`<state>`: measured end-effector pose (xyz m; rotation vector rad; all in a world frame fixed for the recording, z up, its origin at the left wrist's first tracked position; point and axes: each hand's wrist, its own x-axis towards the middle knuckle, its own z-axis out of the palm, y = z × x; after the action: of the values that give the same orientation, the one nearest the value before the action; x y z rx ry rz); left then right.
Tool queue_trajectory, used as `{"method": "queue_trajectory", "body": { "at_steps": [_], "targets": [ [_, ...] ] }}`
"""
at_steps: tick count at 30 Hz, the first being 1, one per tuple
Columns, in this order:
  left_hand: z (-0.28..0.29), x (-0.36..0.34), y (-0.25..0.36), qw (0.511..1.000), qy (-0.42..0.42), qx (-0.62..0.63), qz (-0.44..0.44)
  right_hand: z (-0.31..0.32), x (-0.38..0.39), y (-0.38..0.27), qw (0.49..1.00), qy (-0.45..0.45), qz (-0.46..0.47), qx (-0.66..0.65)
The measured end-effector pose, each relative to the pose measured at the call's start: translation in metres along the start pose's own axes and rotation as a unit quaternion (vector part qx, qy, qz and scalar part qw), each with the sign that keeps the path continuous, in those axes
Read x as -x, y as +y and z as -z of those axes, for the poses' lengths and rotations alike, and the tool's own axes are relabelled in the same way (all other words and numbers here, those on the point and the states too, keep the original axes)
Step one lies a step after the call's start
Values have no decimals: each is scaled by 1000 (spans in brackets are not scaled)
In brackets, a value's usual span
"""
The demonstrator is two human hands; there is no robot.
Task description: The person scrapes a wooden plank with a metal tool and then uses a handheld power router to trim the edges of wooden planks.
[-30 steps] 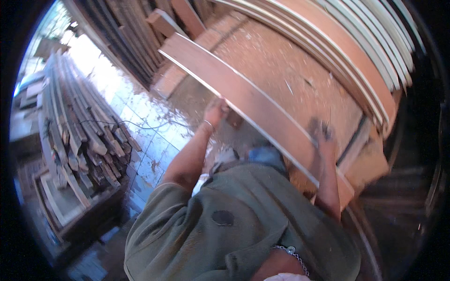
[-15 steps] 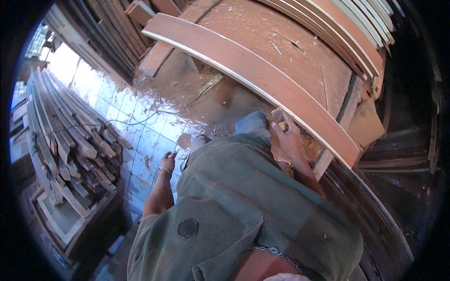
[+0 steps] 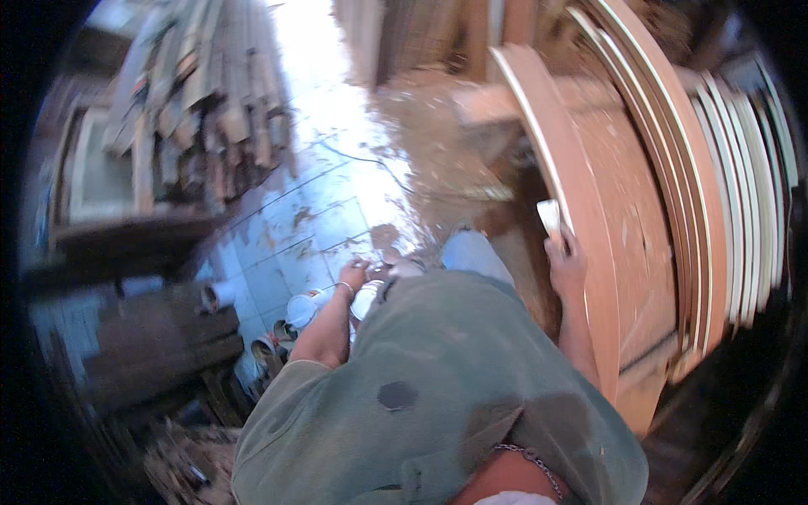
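Cluttered workshop, with pale floor tiles (image 3: 295,244) left of centre, stained by brown patches and washed out by glare toward the top. Thin dark cable (image 3: 358,157) across the tiles. Heap of long timber pieces (image 3: 210,93) at upper left, close to a pale framed panel (image 3: 101,168).

To the right, bench (image 3: 635,206) with a brown top, strewn with light shavings. Lying along its left side, long curved board (image 3: 581,194), reddish brown on the face and whitish along the left edge, extending from upper centre down past the right forearm. Farther right, stack of similar curved boards (image 3: 707,210), separated from the single board by a strip of exposed bench top. Beyond the stack, row of pale curved strips (image 3: 741,202).

Right hand (image 3: 568,265) at the left edge of the curved board, fingers closed around a small tool (image 3: 549,215) with a flat, pale end pointing away from the body. Exact kind unclear; not possible to tell whether in contact with the board.

Left hand (image 3: 353,273) well apart from the board, near white containers (image 3: 303,310), with a bracelet (image 3: 343,288) at the wrist. Fingers apparently curled, but blurred; impossible to tell whether gripping anything.
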<state>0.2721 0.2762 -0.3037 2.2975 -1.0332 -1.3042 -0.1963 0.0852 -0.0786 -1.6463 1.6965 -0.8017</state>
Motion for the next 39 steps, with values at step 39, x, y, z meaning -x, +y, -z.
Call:
{"method": "queue_trajectory", "body": {
  "at_steps": [39],
  "targets": [
    [-333,120,82,422,512,511,546,-261,352,-542,37,-772,530,-349]
  ]
}}
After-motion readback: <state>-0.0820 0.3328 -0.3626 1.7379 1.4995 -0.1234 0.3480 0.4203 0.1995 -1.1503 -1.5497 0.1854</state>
